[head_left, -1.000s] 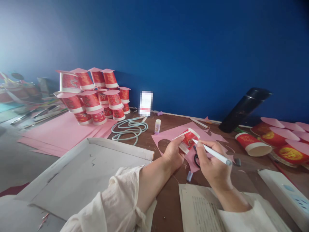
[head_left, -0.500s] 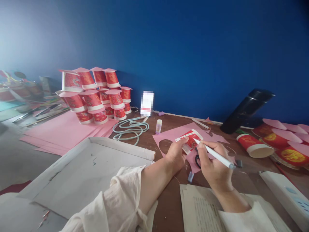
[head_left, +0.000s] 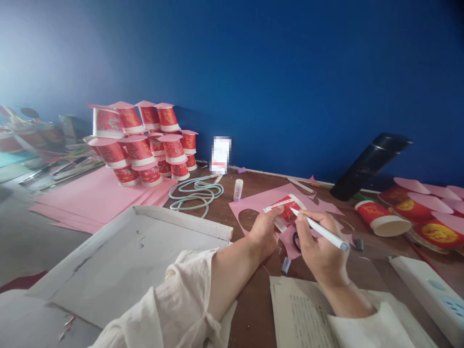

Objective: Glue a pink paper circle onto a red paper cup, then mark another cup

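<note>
Cup (head_left: 287,206): turned slightly since a second ago, its white strip (head_left: 277,203) showing more; now held tilted over the pink paper (head_left: 261,197).
Left hand (head_left: 264,233): closed around the cup, thumb on top.
Right hand (head_left: 322,249): gripping the pen (head_left: 324,233), tip at the red side; contact, I cannot tell.
Pen risk: a stray line, should the cup roll under the tip.
Cup risk: a dented wall from too firm a squeeze.

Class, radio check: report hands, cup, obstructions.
Left hand holding red cup. Right hand gripping white pen, tip at cup, contact unclear. Pink paper, black loop close by.
</note>
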Motion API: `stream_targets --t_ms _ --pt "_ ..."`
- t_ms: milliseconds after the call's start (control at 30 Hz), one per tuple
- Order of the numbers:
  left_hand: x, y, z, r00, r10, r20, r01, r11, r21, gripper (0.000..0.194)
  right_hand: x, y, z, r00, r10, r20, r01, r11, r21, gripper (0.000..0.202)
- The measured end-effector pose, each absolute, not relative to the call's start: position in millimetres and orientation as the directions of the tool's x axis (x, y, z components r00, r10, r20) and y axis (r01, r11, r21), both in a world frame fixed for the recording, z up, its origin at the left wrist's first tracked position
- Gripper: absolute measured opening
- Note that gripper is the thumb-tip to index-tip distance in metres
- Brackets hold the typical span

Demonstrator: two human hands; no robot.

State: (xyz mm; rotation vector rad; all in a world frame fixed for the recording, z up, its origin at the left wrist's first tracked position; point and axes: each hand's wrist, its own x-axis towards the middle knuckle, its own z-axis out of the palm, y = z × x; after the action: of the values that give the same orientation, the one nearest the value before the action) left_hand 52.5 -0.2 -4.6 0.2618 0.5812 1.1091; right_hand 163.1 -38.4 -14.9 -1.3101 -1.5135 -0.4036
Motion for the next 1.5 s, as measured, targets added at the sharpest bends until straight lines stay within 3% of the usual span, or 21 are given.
stream_targets --t_ms 533,1500 --pt "51.9 2.3 -4.2 0.337 0.89 -0.307 -0.807 0.441 0.393 0.01 165.0 -38.0 -16.6 0.166 0.534 0.829 0.869 0.318 -0.379 0.015" --pt "52.1 0.9 -5.1 0.327 0.903 -0.277 -0.787 0.423 0.45 0.006 163.8 -40.2 -11.5 0.201 0.497 0.844 0.87 0.306 -0.387 0.014"
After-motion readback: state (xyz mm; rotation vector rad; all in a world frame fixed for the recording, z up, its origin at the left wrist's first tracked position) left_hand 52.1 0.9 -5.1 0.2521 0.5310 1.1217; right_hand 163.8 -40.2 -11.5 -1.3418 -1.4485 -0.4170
